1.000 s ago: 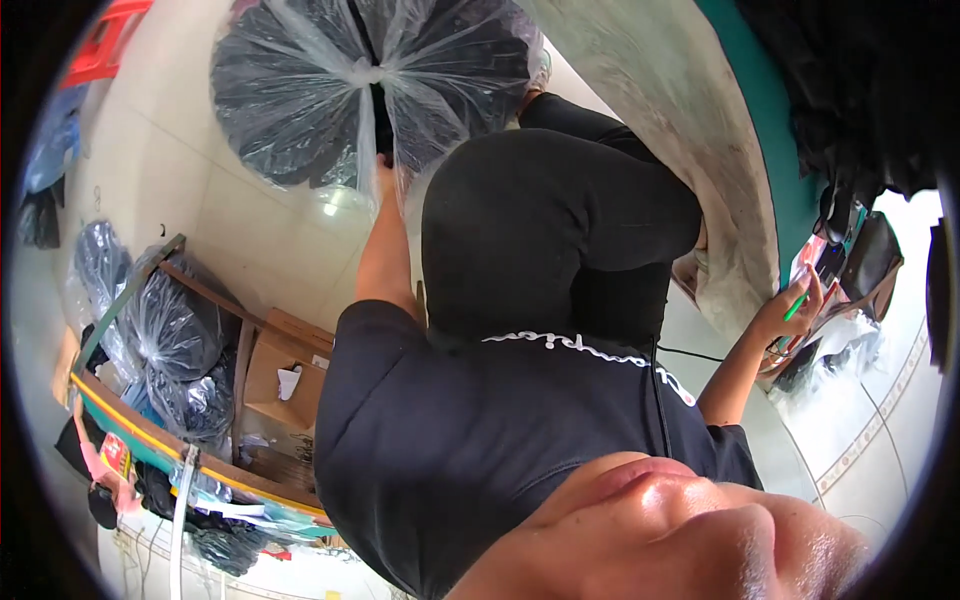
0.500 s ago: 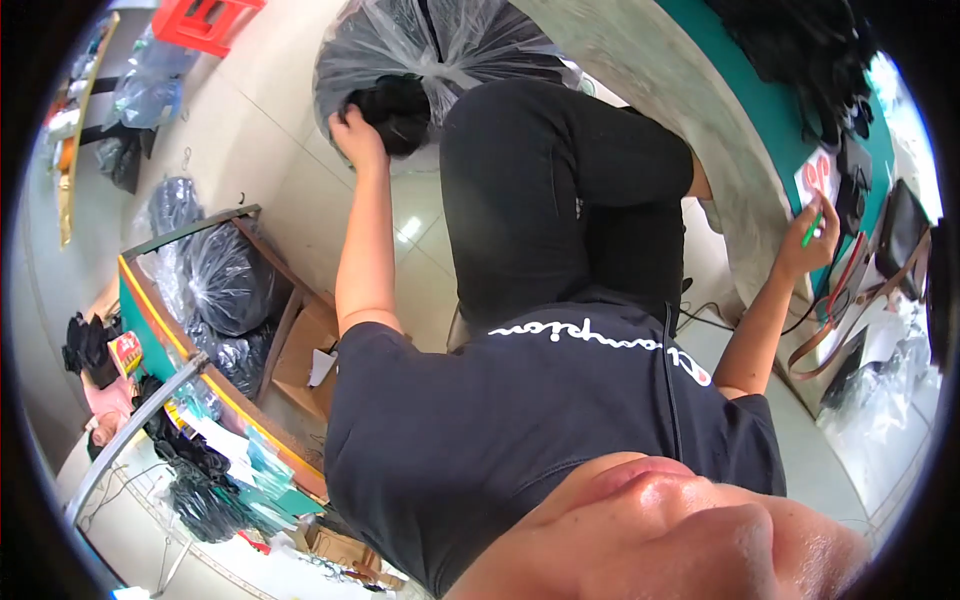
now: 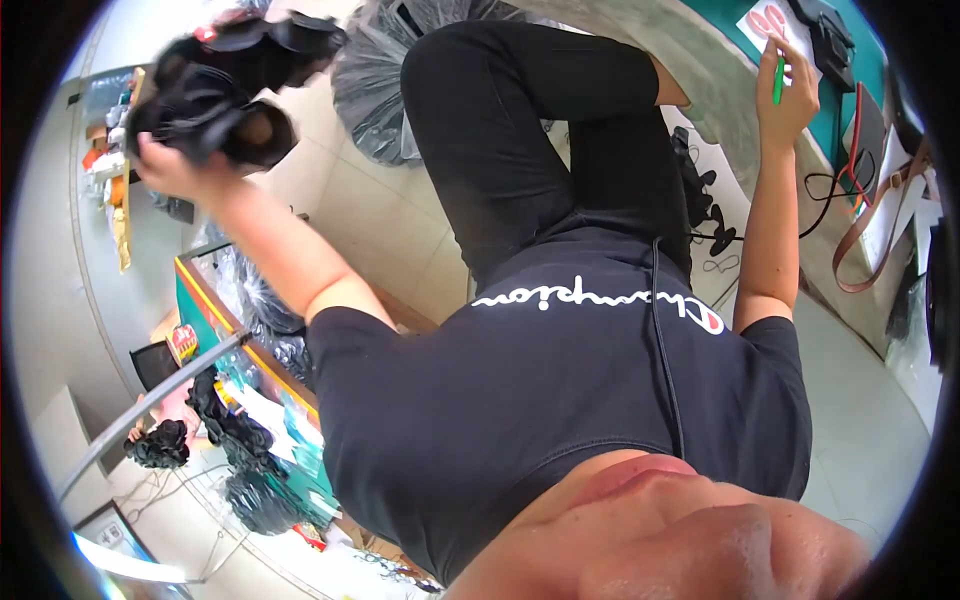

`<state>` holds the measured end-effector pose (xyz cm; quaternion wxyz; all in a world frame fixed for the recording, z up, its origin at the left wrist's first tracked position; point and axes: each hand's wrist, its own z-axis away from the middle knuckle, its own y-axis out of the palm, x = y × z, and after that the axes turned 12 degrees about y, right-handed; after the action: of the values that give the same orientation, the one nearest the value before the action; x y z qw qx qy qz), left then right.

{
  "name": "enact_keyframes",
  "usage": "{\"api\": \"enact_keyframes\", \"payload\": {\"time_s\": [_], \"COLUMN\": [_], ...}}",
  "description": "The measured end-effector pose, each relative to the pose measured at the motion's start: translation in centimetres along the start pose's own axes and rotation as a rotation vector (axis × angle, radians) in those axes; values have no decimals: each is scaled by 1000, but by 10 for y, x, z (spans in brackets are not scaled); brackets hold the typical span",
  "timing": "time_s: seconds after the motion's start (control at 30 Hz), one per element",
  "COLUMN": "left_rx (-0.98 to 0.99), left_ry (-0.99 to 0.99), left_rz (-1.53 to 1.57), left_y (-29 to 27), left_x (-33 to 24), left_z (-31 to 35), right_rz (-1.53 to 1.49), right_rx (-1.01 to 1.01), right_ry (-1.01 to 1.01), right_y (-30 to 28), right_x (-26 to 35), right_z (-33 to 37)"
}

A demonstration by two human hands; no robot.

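My left hand (image 3: 180,170) is closed around a bunch of black pieces (image 3: 235,90), blurred by motion, that look like soft rounded loops. It is raised at the far left, away from the large clear plastic bag (image 3: 375,105) with dark contents on the floor. Over the edge of the green-topped table (image 3: 720,22) at the right, my right hand (image 3: 790,108) grips a slim green pen-like tool (image 3: 778,80). Its fingertips are close to a white sheet (image 3: 750,22) bearing a red looped shape (image 3: 770,20); whether they touch it I cannot tell.
Black straps (image 3: 825,40) and a brown strap (image 3: 870,255) lie at the right. A dark cable (image 3: 830,205) hangs off the table. At the left, a yellow-edged bench (image 3: 215,300) holds bagged goods and papers. Behind it, another person's hand is beside a black bundle (image 3: 160,443).
My left hand has come away from the plastic bag, swinging up and left with the black bunch. My right hand has moved up and slightly left, still with the green tool.
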<state>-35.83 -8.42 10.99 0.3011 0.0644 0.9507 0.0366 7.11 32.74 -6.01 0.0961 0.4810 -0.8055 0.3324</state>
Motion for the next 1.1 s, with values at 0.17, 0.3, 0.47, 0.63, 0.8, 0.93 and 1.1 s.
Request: {"api": "enact_keyframes", "payload": {"time_s": [0.17, 0.3, 0.47, 0.63, 0.8, 0.93, 1.1], "left_rx": [103, 261, 425, 448, 711, 574, 423], "left_ry": [-216, -426, -716, -1815, -1524, -1712, -1710], "left_rz": [160, 328, 557, 912, 471, 258, 407], "left_y": [-23, -25, 41, -6, -34, -30, -74], "left_x": [-101, -120, -90, -37, -74, -99, -122], "left_z": [44, 80, 183, 253, 263, 244, 248], "right_rz": [-333, -949, -1432, -1272, -1030, -993, -962], "right_rx": [12, 464, 777, 1077, 1097, 978, 947], "right_ry": [276, 497, 1301, 1093, 893, 1098, 1023], "right_y": [5, -6, -19, -40, -44, -48, -71], "right_x": [28, 74, 115, 95, 72, 101, 118], "right_z": [6, 34, 68, 131, 162, 147, 139]}}
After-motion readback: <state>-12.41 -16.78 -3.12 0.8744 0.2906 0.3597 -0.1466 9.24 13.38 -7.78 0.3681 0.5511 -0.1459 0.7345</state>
